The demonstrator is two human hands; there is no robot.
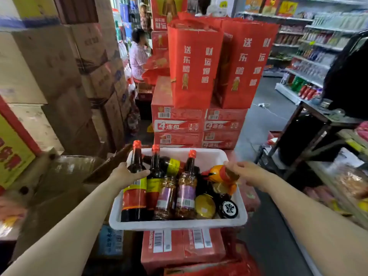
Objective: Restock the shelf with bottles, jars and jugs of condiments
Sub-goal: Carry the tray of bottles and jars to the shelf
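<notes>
A white plastic bin (179, 224) rests on red cartons and holds condiments. Inside stand dark sauce bottles with red caps, two clear jars of chili flakes (186, 196), a gold-lidded jar (205, 206) and a black-lidded jar (228, 209). My left hand (127, 175) is wrapped around the leftmost dark sauce bottle (135, 188) at its shoulder. My right hand (245, 172) grips an orange bottle (223, 176) lying tilted at the bin's right side, fingers around its red-labelled end.
Stacked red cartons (199, 124) and tall red gift boxes (195, 62) stand just behind the bin. Brown cardboard boxes (59, 76) rise on the left. Store shelves (310, 56) line the right, with a dark rack (310, 136) nearer. A person (137, 54) sits in the back aisle.
</notes>
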